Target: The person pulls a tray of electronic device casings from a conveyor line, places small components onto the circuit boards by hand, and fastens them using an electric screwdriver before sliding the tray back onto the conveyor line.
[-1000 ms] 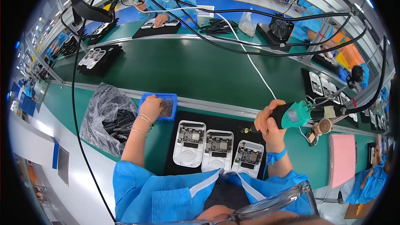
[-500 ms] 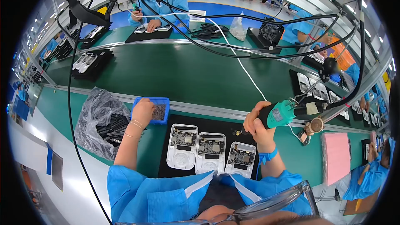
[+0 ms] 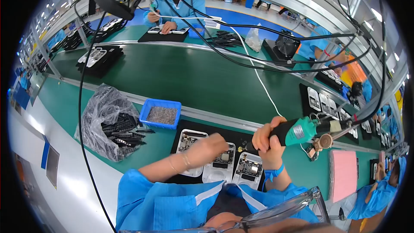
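Observation:
My left hand (image 3: 205, 150), smeared by motion, hovers over the left and middle white housings with its fingers pressed together; whatever they pinch is too small to make out. My right hand (image 3: 267, 146) grips a green-and-black electric screwdriver (image 3: 298, 132), tilted with its tip end toward the housings. Three white housings with circuit boards lie in a row on a black mat: the left housing (image 3: 192, 171) is partly covered by my left hand, the middle housing (image 3: 217, 175) is beside it, and the right housing (image 3: 248, 168) lies below the screwdriver. A blue bin (image 3: 160, 124) holds many small screws (image 3: 161, 114).
Left of the bin sits a clear plastic bag (image 3: 98, 125) with black strips (image 3: 123, 131) spilling out. Pink sheets (image 3: 343, 174) lie at the right. Cables (image 3: 258, 77) hang across the view. Beyond the green conveyor (image 3: 194, 75), a co-worker (image 3: 183, 6) handles similar parts.
My left hand has left the screw bin and moved right and toward me, over the housings. My right hand still holds the electric screwdriver. The view has shifted slightly.

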### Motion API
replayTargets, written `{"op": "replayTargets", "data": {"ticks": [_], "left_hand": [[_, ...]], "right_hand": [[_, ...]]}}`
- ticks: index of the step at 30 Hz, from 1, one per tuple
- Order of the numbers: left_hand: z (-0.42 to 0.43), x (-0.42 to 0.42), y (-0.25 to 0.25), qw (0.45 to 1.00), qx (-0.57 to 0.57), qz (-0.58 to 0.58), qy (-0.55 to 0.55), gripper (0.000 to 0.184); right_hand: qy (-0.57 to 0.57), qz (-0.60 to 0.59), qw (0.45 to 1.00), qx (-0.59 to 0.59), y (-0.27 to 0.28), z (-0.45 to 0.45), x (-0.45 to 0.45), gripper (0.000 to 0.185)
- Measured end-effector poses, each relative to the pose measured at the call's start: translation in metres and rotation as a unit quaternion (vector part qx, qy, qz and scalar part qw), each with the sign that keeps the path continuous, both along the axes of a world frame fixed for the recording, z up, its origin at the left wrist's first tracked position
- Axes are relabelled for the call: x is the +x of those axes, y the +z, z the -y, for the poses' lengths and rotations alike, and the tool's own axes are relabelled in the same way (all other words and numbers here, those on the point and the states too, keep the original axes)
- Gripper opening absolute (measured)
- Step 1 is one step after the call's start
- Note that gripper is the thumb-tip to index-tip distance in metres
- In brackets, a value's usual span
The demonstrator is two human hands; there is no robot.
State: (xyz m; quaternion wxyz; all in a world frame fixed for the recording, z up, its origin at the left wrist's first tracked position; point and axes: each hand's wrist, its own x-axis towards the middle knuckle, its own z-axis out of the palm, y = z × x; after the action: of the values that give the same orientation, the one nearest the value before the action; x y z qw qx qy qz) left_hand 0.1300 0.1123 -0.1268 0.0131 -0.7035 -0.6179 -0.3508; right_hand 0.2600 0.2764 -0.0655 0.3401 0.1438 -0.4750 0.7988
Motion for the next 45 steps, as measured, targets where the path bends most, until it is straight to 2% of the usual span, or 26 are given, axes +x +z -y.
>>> {"op": "replayTargets", "data": {"ticks": [3, 7, 18, 24, 27, 29, 30, 33, 34, 37, 43, 45], "left_hand": [[-0.012, 0.022, -0.001, 0.999, 0.044, 0.01, -0.021, 0.014], [-0.014, 0.026, -0.007, 0.991, 0.092, 0.101, -0.005, 0.016], [-0.007, 0.021, -0.003, 0.988, 0.108, 0.097, -0.058, 0.015], [0.003, 0.02, -0.001, 0.995, 0.085, 0.025, -0.042, 0.02], [0.028, 0.009, 0.011, 0.995, 0.072, 0.054, 0.049, 0.021], [0.071, -0.034, 0.006, 0.982, 0.059, -0.034, 0.178, 0.02], [0.101, -0.049, 0.008, 0.949, -0.054, -0.098, 0.294, 0.016], [0.182, -0.1, -0.005, 0.868, -0.015, -0.087, 0.489, 0.006], [0.206, -0.111, -0.013, 0.853, -0.042, -0.078, 0.514, 0.007], [0.236, -0.121, -0.02, 0.834, -0.172, -0.087, 0.517, 0.011], [0.238, -0.135, -0.025, 0.844, -0.224, -0.083, 0.48, 0.01], [0.237, -0.133, -0.022, 0.833, -0.237, -0.135, 0.482, 0.009]], "right_hand": [[-0.022, 0.024, 0.999, 0.006, 0.01, 0.014, 0.01, 0.04], [-0.032, 0.022, 0.999, 0.022, 0.006, 0.018, 0.011, 0.044], [-0.017, 0.042, 0.999, 0.027, 0.001, 0.016, 0.015, 0.047], [0.015, 0.054, 0.998, -0.007, -0.005, 0.024, 0.013, 0.048], [-0.018, 0.083, 0.996, 0.029, 0.003, 0.025, 0.015, 0.049], [-0.065, 0.081, 0.994, 0.044, 0.004, 0.019, 0.017, 0.05], [-0.064, 0.068, 0.995, 0.039, 0.002, 0.015, 0.018, 0.05], [-0.061, 0.043, 0.997, 0.022, 0.001, 0.008, 0.016, 0.049], [-0.075, 0.038, 0.996, 0.034, 0.003, 0.011, 0.011, 0.048], [-0.056, 0.04, 0.998, 0.018, 0.002, 0.005, 0.012, 0.047], [-0.092, 0.048, 0.994, 0.037, 0.006, -0.002, 0.017, 0.048], [-0.1, 0.052, 0.993, 0.045, 0.003, -0.006, 0.018, 0.046]]}}
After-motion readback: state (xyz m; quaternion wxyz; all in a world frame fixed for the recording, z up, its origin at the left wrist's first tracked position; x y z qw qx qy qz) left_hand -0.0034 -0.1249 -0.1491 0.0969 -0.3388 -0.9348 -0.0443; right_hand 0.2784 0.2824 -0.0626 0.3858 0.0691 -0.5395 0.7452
